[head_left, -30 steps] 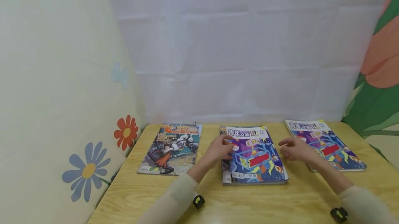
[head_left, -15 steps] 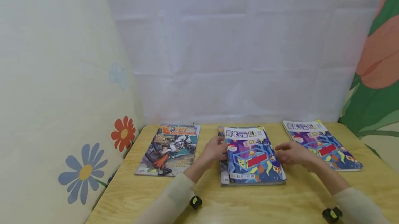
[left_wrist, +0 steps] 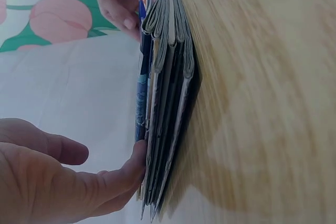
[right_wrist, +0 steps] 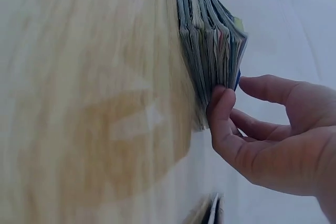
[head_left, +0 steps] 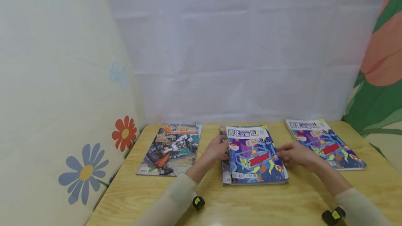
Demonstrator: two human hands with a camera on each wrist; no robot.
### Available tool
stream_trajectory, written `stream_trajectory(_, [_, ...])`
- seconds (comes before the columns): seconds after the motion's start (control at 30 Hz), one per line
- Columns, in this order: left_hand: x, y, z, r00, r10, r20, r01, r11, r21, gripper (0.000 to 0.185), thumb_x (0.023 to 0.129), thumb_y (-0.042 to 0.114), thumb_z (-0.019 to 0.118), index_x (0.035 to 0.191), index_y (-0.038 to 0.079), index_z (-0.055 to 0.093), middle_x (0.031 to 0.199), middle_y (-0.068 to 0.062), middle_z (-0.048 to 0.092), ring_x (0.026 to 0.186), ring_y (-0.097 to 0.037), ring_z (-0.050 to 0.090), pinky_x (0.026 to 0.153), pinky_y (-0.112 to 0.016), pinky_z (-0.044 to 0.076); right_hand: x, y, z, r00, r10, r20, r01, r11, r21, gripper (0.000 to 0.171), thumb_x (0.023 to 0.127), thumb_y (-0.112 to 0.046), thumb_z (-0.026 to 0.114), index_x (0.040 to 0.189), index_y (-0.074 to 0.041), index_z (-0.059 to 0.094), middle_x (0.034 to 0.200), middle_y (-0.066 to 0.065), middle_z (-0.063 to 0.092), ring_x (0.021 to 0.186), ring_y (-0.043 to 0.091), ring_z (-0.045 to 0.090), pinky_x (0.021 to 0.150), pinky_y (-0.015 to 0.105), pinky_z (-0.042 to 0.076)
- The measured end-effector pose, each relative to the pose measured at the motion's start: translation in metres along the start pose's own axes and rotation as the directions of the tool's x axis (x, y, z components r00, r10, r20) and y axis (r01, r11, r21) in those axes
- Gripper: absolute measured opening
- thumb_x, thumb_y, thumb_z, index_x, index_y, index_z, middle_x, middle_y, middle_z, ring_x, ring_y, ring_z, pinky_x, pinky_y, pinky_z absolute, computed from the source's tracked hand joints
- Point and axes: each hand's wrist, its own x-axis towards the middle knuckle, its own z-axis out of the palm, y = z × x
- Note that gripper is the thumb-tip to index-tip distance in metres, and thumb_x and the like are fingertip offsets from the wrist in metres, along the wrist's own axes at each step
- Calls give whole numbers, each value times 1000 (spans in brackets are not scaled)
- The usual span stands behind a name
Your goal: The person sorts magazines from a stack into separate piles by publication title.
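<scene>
A stack of magazines lies in the middle of the wooden table, with a purple and blue magazine (head_left: 254,158) on top and a greyer one showing beneath along its left side. My left hand (head_left: 217,149) is at the stack's left edge. In the left wrist view its fingers (left_wrist: 118,182) touch the spines, while the thumb stands apart from them. At the opposite edge, my right hand (head_left: 293,154) pinches the upper part of the stack. The right wrist view shows curled fingers (right_wrist: 223,106) against the page edges and the thumb at the top cover.
Another magazine with a dark comic-style cover (head_left: 174,151) lies on the left of the table (head_left: 251,205). To the right is a second purple and blue magazine (head_left: 326,144). A white sheet (head_left: 201,55) hangs behind, and a flower-painted wall (head_left: 62,96) stands at the left.
My right hand has moved left, from beside the stack to its right edge, and its fingers have closed there. My left hand stays at the left edge. The magazines keep their places.
</scene>
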Motion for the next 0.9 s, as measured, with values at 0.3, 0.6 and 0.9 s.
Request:
stream_trajectory(0.3, [2,0,-1,1000,-18,23,19,998,-62,49,98,4,52,147,2,48,133,-24,54,117,-38,57,83,-42,59,-1,-2,-5,1000,-23,-15,23,1000,-19,49,101,-15,62,137,17,51,113,18,67,92,25,66,80,40,59])
stream_trajectory(0.6, [8,-4,-6,979,-127,159,168,946,-277,50,99,0,55,147,-10,42,119,-23,63,104,-29,65,90,-37,56,-2,2,-8,999,-22,27,19,994,106,51,101,-11,61,140,17,46,125,23,64,103,27,67,86,40,58])
stream_trajectory(0.9, [1,-9,1,940,-88,328,168,960,-224,89,90,2,71,163,16,24,116,-19,64,98,-35,68,83,-46,59,-2,1,-9,999,-12,41,6,991,136,53,100,-12,62,141,19,44,124,25,64,105,30,67,85,40,58])
